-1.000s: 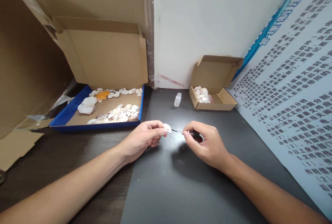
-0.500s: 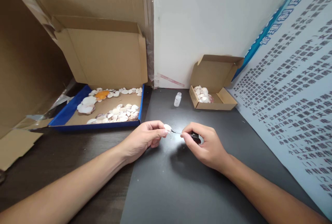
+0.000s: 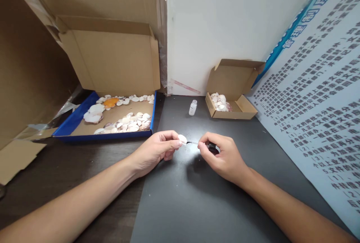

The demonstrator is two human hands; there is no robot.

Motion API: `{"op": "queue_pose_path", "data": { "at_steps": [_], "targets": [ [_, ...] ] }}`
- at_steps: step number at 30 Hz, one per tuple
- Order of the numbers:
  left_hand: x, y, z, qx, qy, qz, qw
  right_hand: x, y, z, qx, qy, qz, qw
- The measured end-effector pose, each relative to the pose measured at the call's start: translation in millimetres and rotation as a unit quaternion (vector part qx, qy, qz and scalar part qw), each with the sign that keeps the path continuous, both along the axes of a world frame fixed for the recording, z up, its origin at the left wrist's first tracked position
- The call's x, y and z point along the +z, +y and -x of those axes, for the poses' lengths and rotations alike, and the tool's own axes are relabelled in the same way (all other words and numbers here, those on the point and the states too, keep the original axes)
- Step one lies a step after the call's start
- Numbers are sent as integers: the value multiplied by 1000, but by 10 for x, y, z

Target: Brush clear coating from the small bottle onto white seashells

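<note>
Between thumb and fingers, my left hand (image 3: 160,147) pinches a small white shell (image 3: 182,138) above the dark grey mat (image 3: 174,205). My right hand (image 3: 222,155) is closed around a thin brush-like tool (image 3: 192,143) with a black cap or handle (image 3: 213,148). The tool's dark tip points left and lies at the shell's right edge; whether it touches is too small to tell. Behind the hands a small clear bottle (image 3: 192,108) stands upright on the mat, with no cap on it.
At the left, an open blue-edged box (image 3: 153,117) holds many white shells and an orange one (image 3: 111,102). A smaller open cardboard box (image 3: 236,115) with shells stands at the back right. A printed sheet (image 3: 317,123) leans along the right side.
My right hand and the tool have shifted very slightly to the right. The shell in my left hand has moved slightly rightward too.
</note>
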State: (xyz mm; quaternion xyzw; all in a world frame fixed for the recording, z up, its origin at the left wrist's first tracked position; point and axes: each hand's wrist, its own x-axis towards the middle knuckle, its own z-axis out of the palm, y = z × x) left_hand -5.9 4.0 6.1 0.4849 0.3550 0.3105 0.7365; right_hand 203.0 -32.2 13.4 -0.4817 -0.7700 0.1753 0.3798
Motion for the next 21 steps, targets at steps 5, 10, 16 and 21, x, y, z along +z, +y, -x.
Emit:
{"op": "queue_pose_path", "data": {
  "at_steps": [5,10,16,21],
  "targets": [
    [0,-1,-3,3,-10,1,1000,10,1,-12,3,5,-11,1000],
    [-27,6,4,-7,0,-8,1000,4,-22,3,30,7,3,1000],
    [-21,4,-2,-2,9,-7,1000,3,-8,-15,-9,-6,7,1000],
    [-20,3,-2,-4,4,-3,1000,13,-13,-9,15,5,-6,1000]
  ]
}}
